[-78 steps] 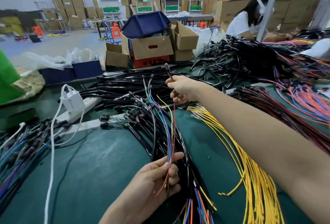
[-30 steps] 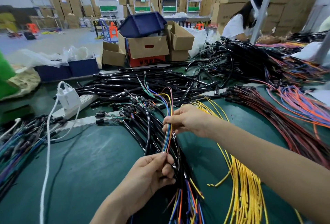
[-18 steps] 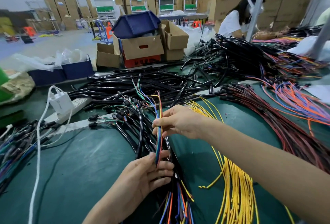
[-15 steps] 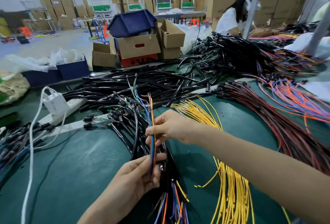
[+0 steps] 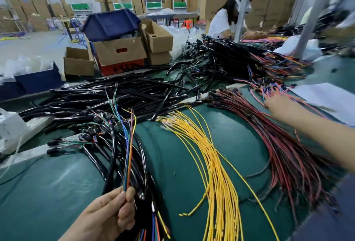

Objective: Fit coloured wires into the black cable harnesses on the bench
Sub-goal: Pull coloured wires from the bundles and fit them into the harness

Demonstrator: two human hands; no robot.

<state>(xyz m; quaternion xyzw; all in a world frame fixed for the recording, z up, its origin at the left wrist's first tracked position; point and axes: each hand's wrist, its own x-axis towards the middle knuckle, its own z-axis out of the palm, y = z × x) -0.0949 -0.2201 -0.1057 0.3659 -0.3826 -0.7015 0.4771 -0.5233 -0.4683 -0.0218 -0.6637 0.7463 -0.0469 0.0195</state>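
Right grip (image 5: 278, 106) released wires (image 5: 128, 154); left grip (image 5: 107, 215) pinches them.

On the bench (image 5: 57, 183), the harness pile (image 5: 115, 96) lies behind and left of the wire bundle (image 5: 217, 164), cardboard boxes (image 5: 119, 50) behind it.

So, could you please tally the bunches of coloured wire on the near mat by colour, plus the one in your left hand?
Yellow bunch: 1
Dark red bunch: 1
Orange-and-blue bunch: 1
Mixed-colour bunch, pinched in the left hand: 1
Total: 4
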